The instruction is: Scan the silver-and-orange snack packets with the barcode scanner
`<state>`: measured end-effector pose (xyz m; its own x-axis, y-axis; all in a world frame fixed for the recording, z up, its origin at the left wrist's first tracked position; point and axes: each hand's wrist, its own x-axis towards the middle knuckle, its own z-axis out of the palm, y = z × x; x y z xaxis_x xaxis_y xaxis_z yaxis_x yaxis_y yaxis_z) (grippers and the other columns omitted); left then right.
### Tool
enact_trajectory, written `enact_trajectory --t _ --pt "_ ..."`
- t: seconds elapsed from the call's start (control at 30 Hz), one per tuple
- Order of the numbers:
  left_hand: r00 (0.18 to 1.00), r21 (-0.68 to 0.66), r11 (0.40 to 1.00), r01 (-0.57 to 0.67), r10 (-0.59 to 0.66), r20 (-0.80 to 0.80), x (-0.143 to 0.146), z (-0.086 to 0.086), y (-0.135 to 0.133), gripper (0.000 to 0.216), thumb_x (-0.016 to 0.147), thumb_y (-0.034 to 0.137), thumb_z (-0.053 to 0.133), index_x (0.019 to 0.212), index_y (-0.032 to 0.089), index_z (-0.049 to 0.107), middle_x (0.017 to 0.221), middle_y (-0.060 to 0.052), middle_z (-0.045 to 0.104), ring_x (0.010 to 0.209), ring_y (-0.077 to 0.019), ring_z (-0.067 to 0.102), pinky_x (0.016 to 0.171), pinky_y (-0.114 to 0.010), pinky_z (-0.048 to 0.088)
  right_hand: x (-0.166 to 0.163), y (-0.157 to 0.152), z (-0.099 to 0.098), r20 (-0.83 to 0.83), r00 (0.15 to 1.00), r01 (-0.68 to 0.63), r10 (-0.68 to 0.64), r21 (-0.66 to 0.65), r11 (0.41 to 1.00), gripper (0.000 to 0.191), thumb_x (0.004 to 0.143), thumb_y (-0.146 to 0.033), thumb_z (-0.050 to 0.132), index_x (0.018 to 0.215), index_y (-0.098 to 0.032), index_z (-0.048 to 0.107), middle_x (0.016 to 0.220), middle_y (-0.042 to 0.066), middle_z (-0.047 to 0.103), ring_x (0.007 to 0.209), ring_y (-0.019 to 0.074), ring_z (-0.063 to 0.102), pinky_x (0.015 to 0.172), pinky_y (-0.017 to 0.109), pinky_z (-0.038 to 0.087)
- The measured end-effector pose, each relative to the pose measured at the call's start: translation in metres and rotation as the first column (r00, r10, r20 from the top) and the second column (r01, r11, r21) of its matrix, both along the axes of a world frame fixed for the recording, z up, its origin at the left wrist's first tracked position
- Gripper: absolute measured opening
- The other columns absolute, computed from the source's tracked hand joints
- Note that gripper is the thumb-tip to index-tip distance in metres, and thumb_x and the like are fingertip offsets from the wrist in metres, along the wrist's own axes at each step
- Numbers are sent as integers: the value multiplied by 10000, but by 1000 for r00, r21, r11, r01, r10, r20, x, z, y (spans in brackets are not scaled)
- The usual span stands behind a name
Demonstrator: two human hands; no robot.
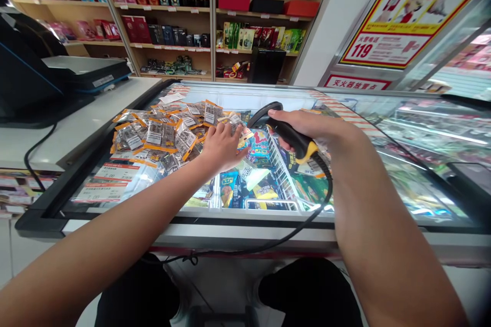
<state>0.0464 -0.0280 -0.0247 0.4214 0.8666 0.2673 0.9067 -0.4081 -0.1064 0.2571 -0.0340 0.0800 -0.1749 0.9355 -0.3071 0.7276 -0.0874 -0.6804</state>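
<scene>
My right hand [307, 125] is wrapped round the handle of a black and yellow barcode scanner [286, 135], its head pointing left and down over the freezer lid. My left hand [222, 145] rests on the right end of a heap of small orange-edged packets [164, 130] and pinches one packet [238, 127] at the heap's edge, just below the scanner's head. The packets lie spread over the glass lid of a chest freezer [245, 214]. The scanner's black cable [268, 242] hangs down over the freezer's front edge.
Ice cream wrappers and a wire basket [284, 179] show through the glass. A white counter [69, 127] with a black till machine [46, 82] stands on the left. Wooden shelves [172, 10] of bottles and boxes line the back wall. A red and yellow poster [406, 15] hangs at right.
</scene>
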Motion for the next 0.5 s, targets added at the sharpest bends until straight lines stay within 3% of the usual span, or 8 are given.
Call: enact_trajectory --t 0.23,0.5 --pt "1000 -3 1000 -14 14 12 -1 0 2 754 1004 646 327 1593 179 374 1366 -194 569 1260 -380 490 1026 -497 382 2 -1 0 -21 999 -41 41 0 999 591 1007 -667 403 792 -189 677 589 109 663 476 208 589 458 338 508" --pt "1000 -9 1000 -23 23 -4 -1 2 2 759 1005 630 329 1605 166 374 1359 -198 566 1259 -377 484 1028 -497 377 6 -2 3 58 997 -43 41 29 999 642 933 -788 438 745 -207 635 592 98 651 448 191 577 449 331 494"
